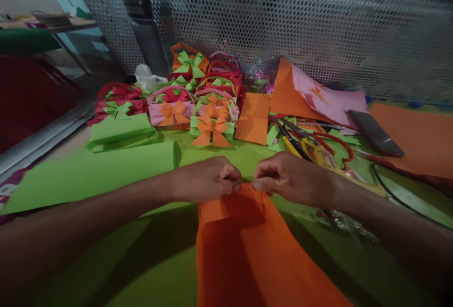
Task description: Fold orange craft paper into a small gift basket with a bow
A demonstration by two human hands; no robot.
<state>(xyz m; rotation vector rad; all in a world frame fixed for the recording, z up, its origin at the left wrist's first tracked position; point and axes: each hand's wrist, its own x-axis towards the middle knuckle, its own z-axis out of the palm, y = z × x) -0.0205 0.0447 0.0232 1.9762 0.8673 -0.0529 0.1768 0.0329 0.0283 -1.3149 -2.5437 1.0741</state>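
A long piece of orange paper (233, 250) lies in front of me, its far end folded over. My left hand (215, 179) is closed, pinching the folded far edge between thumb and finger. Just to its right, my right hand (283, 177) pinches the same edge, a small gap between the two thumbs. Beyond my hands stand several small paper bags, among them a green one (194, 131) with an orange bow. A folded green paper piece (120, 132) rests past my left forearm, with a green sheet (106, 175) nearer.
Scissors with red handles (339, 142) and yellow-handled tools (293, 146) lie among green scraps on the right. A dark phone (375, 132) lies beside an orange sheet (417, 137). A dark bottle (148, 38) stands against the perforated metal panel (247, 10).
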